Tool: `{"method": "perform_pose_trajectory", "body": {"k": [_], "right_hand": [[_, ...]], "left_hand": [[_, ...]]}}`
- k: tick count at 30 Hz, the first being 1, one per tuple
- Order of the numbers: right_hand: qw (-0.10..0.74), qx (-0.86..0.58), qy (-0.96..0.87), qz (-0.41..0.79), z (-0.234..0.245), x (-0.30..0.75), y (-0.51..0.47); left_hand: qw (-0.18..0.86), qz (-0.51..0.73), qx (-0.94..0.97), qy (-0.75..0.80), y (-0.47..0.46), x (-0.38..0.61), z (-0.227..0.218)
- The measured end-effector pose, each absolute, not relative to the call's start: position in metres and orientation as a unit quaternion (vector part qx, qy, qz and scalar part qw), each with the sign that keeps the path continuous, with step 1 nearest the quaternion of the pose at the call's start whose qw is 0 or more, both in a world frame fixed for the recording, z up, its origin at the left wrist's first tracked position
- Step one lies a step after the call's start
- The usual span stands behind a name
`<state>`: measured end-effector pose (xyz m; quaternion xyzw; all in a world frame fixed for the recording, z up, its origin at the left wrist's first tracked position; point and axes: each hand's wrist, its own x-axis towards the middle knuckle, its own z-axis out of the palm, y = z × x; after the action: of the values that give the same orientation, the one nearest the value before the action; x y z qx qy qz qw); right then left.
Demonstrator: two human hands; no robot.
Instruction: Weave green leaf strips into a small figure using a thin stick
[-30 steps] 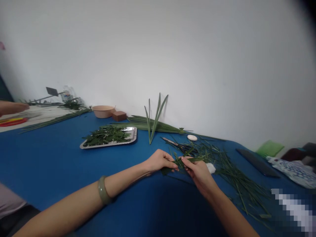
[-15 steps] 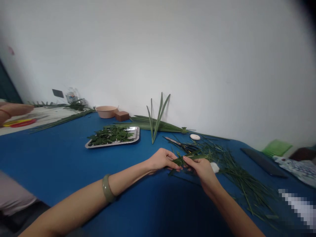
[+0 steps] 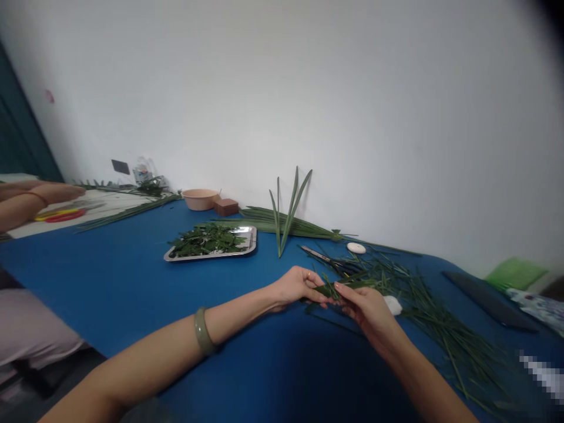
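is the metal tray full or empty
Full. The metal tray is covered with a heap of cut green leaf pieces, so only its rim and right end show bare.

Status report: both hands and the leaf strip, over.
Left hand and right hand both pinch green leaf strip. Loose leaf pile beside right hand.

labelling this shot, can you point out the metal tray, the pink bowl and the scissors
metal tray (image 3: 247, 251): head view, bare front right rim
pink bowl (image 3: 200, 200): head view, outer side wall
scissors (image 3: 318, 254): head view, the blades pointing left
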<state>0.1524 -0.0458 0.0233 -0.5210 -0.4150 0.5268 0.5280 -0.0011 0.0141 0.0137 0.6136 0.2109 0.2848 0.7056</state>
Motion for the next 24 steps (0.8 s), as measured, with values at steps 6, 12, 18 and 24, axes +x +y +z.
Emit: {"method": "perform_pose_trajectory", "body": {"k": [6, 12, 18, 24], "right_hand": [[0.565, -0.515, -0.390, 0.513, 0.026, 0.151, -0.048], [0.592, -0.519, -0.372, 0.491, 0.025, 0.152, -0.048], [0.615, -0.543, -0.338, 0.461, 0.024, 0.152, -0.047], [0.634, -0.549, -0.321, 0.441, 0.024, 0.152, -0.046]], "left_hand": [[0.727, 0.290, 0.582, 0.222, 0.015, -0.003, 0.016], [0.729, 0.298, 0.561, 0.254, 0.020, -0.004, 0.015], [0.693, 0.380, 0.540, 0.290, 0.026, -0.002, 0.011], [0.653, 0.461, 0.527, 0.288, 0.027, -0.002, 0.013]]}}
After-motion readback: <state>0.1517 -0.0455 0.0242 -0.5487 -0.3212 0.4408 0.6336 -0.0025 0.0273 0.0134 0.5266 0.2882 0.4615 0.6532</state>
